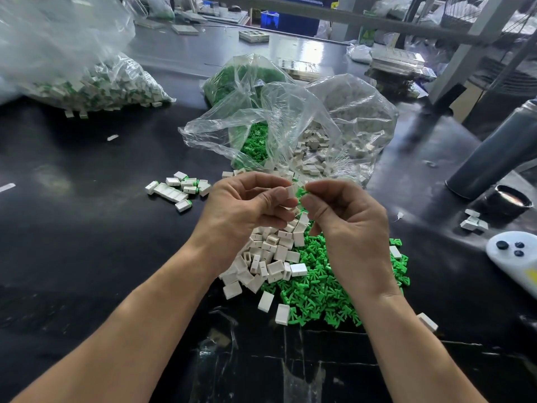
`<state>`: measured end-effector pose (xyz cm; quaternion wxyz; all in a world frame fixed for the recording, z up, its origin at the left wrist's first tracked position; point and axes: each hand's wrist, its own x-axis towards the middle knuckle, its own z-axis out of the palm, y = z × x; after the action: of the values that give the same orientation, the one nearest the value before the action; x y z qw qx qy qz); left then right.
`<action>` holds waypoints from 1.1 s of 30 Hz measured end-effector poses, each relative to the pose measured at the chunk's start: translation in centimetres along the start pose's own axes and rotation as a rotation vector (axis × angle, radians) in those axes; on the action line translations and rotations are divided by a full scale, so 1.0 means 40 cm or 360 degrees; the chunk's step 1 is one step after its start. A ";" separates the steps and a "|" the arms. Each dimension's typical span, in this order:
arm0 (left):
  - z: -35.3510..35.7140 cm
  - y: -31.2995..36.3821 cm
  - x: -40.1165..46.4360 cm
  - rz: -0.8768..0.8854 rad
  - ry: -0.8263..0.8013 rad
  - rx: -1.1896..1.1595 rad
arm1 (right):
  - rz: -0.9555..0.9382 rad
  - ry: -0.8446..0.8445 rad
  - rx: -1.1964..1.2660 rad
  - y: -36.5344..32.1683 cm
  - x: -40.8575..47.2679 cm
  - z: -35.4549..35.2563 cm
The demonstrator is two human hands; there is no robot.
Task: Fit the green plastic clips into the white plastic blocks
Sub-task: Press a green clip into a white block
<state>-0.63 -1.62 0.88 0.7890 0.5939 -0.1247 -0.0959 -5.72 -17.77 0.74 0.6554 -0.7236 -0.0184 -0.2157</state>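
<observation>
The main risk now is that the green clip [302, 191] goes into the white block [291, 191] at an angle, because both parts are small and the fingertips cover most of them; I think a tilted clip could jam in the opening or bend instead of seating. A second risk is that one part slips out of the pinch and falls into the mixed heaps below, where it would be hard to tell it from the others. The left hand [247, 202] pinches the white block between thumb and fingers, and the right hand [345, 216] pinches the green clip in the same way, so both hands are closed on a part. The two parts meet at the centre of the frame, touching or almost touching; I cannot tell if the clip has already entered the block. Directly under the hands, on the dark surface [87, 242], lie the pile of white blocks [270, 257] and, just beside it toward the lower right, the pile of green clips [325, 295]. A small group of finished blocks [180, 189] lies left of the hands, and the open plastic bags [290, 126] with more parts stand behind them.
</observation>
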 end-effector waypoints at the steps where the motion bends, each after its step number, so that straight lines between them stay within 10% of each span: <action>1: -0.001 0.000 -0.001 0.0004 -0.0006 0.0017 | 0.0002 -0.0004 -0.0006 -0.001 -0.002 -0.001; 33: -0.005 -0.017 0.000 0.0298 -0.0041 0.0587 | 0.0000 -0.0017 -0.0400 0.009 -0.005 0.002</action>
<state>-0.57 -1.62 0.19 0.6706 0.7129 -0.2049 -0.0054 -5.77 -17.69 0.33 0.5593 -0.8013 0.0053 -0.2123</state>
